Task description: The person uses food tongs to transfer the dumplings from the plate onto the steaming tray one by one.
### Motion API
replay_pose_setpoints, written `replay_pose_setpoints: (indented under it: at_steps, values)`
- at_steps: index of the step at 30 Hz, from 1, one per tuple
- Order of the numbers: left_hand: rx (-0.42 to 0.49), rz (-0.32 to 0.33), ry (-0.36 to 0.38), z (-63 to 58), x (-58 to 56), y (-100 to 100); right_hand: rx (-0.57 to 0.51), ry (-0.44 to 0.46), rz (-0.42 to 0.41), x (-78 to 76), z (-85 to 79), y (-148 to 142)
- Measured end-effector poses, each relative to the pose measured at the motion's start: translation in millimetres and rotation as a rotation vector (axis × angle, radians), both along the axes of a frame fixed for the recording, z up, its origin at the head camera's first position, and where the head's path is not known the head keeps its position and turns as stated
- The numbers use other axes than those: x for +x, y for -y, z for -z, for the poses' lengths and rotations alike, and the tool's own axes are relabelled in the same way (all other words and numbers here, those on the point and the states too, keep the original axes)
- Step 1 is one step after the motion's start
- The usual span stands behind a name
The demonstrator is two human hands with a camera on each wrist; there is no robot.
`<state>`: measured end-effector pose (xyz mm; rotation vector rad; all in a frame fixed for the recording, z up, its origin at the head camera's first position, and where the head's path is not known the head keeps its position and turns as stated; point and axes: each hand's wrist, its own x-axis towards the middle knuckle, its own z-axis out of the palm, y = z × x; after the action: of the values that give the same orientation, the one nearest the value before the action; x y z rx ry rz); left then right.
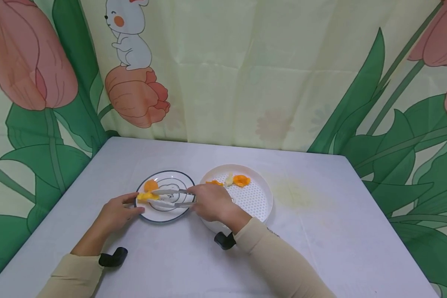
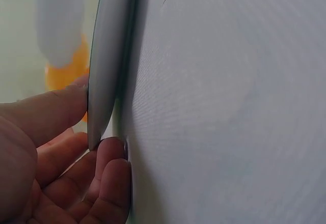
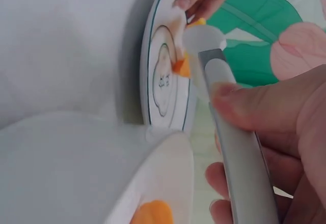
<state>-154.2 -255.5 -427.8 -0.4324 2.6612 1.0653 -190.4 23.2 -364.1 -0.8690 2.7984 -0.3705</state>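
Observation:
My left hand (image 1: 115,214) pinches the left rim of a white plate with a dark blue edge (image 1: 175,216). In the left wrist view the thumb lies on top of this plate (image 2: 109,46) and fingers curl beneath its edge. My right hand (image 1: 213,200) grips metal tongs with pale tips (image 3: 237,158). Those tips reach over the plate to a yellow food piece (image 1: 144,197) near the left thumb. Behind it on the plate sits a round orange slice (image 1: 150,185). The right hand hides part of the tongs' handles.
Right of the plate stands a round white tray with a perforated base (image 1: 258,203), partly under my right forearm. On it lie an orange piece (image 1: 241,181), a pale piece (image 1: 229,179) and another orange piece (image 1: 214,182). A white cloth (image 1: 164,256) covers the table; a printed curtain hangs behind.

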Motion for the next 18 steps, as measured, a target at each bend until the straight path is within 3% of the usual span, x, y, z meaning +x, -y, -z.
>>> replay_pose_setpoints:
  at_steps: [4,10,18]
  values:
    - [-0.004,0.001,-0.009,0.6,0.0,1,-0.062,0.018,0.022,2.7,-2.8,-10]
    - [-0.007,-0.003,-0.008,3.0,-1.5,2,-0.163,-0.043,0.017,5.8,-8.0,-36]
    - [0.005,-0.005,-0.016,2.8,-0.8,2,-0.210,-0.109,0.144,6.7,-15.6,-83]
